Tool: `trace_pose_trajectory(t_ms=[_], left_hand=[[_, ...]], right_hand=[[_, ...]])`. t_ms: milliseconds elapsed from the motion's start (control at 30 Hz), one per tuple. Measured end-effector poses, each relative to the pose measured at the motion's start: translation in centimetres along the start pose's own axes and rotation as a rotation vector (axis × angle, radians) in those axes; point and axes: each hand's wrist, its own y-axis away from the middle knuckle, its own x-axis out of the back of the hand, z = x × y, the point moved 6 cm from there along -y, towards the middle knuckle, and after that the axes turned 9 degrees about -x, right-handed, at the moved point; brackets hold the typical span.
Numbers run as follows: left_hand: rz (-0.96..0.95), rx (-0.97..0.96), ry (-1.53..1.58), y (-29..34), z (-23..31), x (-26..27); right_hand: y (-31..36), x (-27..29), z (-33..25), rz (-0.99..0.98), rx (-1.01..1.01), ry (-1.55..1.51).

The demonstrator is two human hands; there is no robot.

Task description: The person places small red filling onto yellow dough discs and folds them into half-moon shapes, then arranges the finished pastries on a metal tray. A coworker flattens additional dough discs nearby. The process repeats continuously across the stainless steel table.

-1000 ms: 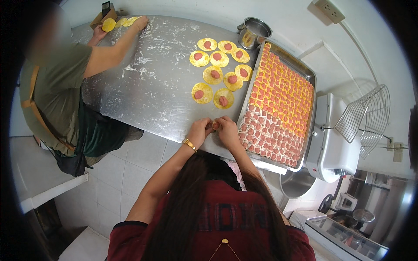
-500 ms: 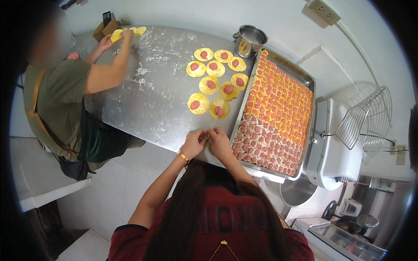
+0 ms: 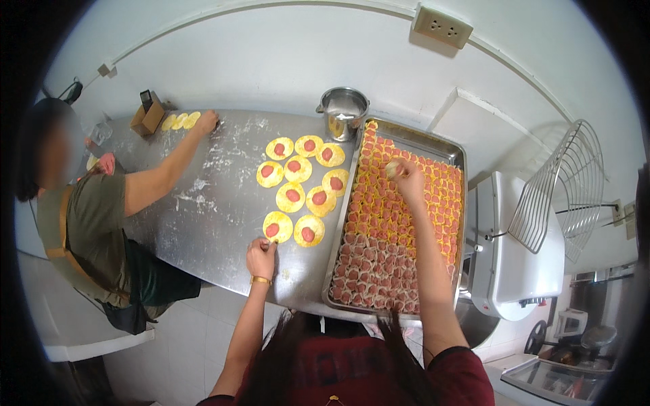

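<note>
My right hand (image 3: 410,181) is over the big metal tray (image 3: 447,145), its fingers closed on a small pale dumpling (image 3: 393,169). Rows of open-topped dumplings (image 3: 379,271) with pink filling pack the tray, yellow-edged toward the far part and paler at the near end. On the steel table to its left lie several round yellow wrappers (image 3: 287,220), each with a lump of pink filling (image 3: 309,234). My left hand (image 3: 260,258) pinches the near edge of the front left wrapper, which lies flat on the table.
A metal pot (image 3: 344,111) stands behind the tray. At the left, a co-worker (image 3: 95,210) reaches over the floury steel table (image 3: 196,183) toward yellow wrappers (image 3: 181,121) near a cardboard box (image 3: 147,119). A white machine (image 3: 518,237) with a wire guard (image 3: 562,189) is to the right.
My hands, together at the table edge before, have parted: the right moved over the tray with a dumpling, the left to a wrapper. The view has tilted up. The co-worker's hands have separated.
</note>
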Motion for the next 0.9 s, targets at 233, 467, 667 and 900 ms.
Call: trace_pose_trajectory(t_ms=[233,467,667,900], left_hand=[[0.029,0.156,0.035,0.1,0.1,-1.1],[0.035,0.193,0.022,0.1,0.6,-1.0],[0.024,0.237,0.046,0.3,0.4,-1.2],[0.027,0.237,0.058,0.2,0.2,-1.4]], right_hand=[[-15.2,-0.3,5.8,-0.037,0.048,0.244],[-19.3,-5.9,9.1,-0.306,0.075,0.433],[-18.3,-6.3,8.5,-0.434,0.150,0.476],[-17.7,-5.8,8.8,-0.489,0.102,0.386]])
